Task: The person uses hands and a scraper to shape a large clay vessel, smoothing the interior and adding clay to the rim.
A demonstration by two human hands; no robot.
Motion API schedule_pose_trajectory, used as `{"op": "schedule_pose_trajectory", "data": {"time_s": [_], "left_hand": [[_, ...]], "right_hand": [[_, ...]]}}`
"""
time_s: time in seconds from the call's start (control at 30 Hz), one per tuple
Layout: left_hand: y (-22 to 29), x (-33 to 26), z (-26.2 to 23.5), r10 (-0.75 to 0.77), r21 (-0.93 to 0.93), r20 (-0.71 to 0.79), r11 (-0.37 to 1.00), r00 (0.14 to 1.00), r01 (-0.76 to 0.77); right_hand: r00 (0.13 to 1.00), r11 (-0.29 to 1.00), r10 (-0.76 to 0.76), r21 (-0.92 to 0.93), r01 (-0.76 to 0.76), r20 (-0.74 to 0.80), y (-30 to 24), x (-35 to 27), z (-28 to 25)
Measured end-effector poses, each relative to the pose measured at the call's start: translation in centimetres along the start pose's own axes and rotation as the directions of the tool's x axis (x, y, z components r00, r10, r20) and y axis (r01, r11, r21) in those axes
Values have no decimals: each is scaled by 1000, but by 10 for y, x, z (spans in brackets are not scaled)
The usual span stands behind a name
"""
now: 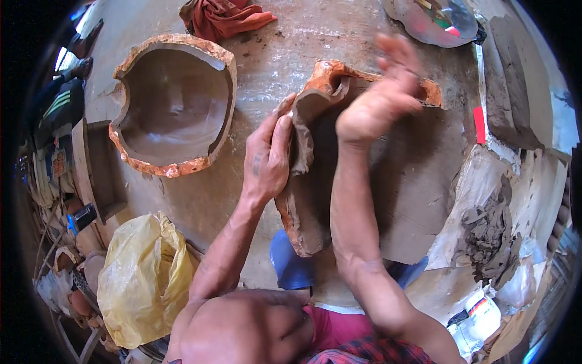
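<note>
A mould [431, 92] with a rough orange rim stands in front of me, lined with a grey-brown clay sheet [403, 206]. Along its left side the clay forms a ragged, curling edge [303, 148]. My left hand [270, 151] grips that edge, its thumb and fingers close together against the clay. Above the far part of the mould hovers my right hand [385, 100], blurred by motion, with its fingers apart and nothing visible in them. The forearm hides part of the clay inside.
A second orange-rimmed mould [171, 170], lined with clay, lies at left. Beyond are a red cloth [224, 18] and a basin [424, 24]. A yellow plastic bag [142, 279] sits near left. Clay scraps [488, 230] lie on sheeting at right, beside a clay slab [512, 79].
</note>
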State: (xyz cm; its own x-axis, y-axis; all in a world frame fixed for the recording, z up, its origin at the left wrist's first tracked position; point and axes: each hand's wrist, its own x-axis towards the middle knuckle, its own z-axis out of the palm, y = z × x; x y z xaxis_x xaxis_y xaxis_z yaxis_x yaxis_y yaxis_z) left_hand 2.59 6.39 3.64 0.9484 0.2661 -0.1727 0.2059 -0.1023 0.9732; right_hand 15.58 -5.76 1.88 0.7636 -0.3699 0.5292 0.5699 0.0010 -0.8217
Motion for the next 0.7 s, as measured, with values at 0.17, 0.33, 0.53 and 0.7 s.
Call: {"op": "schedule_pose_trajectory", "data": {"time_s": [0.17, 0.33, 0.53, 0.7], "left_hand": [[5, 5, 1, -14, 35, 24, 999, 1000, 13], [3, 11, 4, 3, 51, 37, 999, 999, -4], [1, 9, 10, 25, 18, -40, 1000, 999, -25], [2, 12, 9, -10, -58, 9, 998, 1000, 11]], "right_hand": [[993, 999, -54, 13, 53, 110, 19, 19, 16], [995, 995, -102, 4, 103, -18, 19, 29, 15], [992, 1000, -9, -28, 5, -124, -1, 14, -6], [995, 975, -24, -221, 1, -99, 5, -51, 19]]}}
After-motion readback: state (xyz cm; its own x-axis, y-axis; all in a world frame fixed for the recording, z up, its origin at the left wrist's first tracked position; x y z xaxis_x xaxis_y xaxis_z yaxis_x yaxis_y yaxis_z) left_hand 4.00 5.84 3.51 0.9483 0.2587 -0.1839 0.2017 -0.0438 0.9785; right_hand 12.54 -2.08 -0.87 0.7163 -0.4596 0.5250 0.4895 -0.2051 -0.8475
